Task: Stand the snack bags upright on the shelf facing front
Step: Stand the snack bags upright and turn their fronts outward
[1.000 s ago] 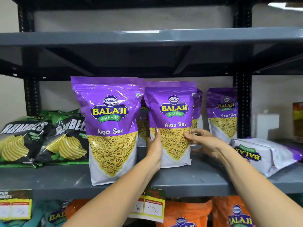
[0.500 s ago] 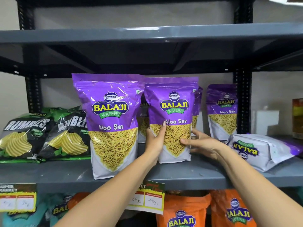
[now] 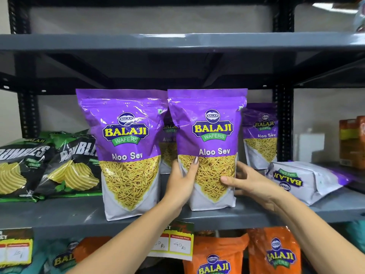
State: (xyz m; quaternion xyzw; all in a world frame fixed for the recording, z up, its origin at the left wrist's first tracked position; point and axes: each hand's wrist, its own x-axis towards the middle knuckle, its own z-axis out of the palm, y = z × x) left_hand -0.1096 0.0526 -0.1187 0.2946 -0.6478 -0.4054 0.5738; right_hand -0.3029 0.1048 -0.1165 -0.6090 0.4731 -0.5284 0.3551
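Two purple Aloo Sev bags stand upright at the front of the grey shelf (image 3: 59, 216), labels facing me. The left front bag (image 3: 126, 153) stands free. The right front bag (image 3: 211, 135) is gripped low on both sides: my left hand (image 3: 181, 182) on its left edge, my right hand (image 3: 248, 180) on its right edge. Behind them stand another bag (image 3: 167, 139), mostly hidden, and a further bag (image 3: 260, 133) at the back right. One more purple bag (image 3: 304, 180) lies flat on its side at the right, label upside down.
Black and green Rumbles chip bags (image 3: 49, 163) lean at the left of the same shelf. Black uprights (image 3: 283, 123) frame the rack. An upper shelf (image 3: 177, 41) runs overhead. Price tags (image 3: 173, 244) hang from the shelf edge; orange bags (image 3: 274, 252) sit below.
The bag in my hands has come forward to the shelf's front, level with the left bag. Both hands slid lower along its sides.
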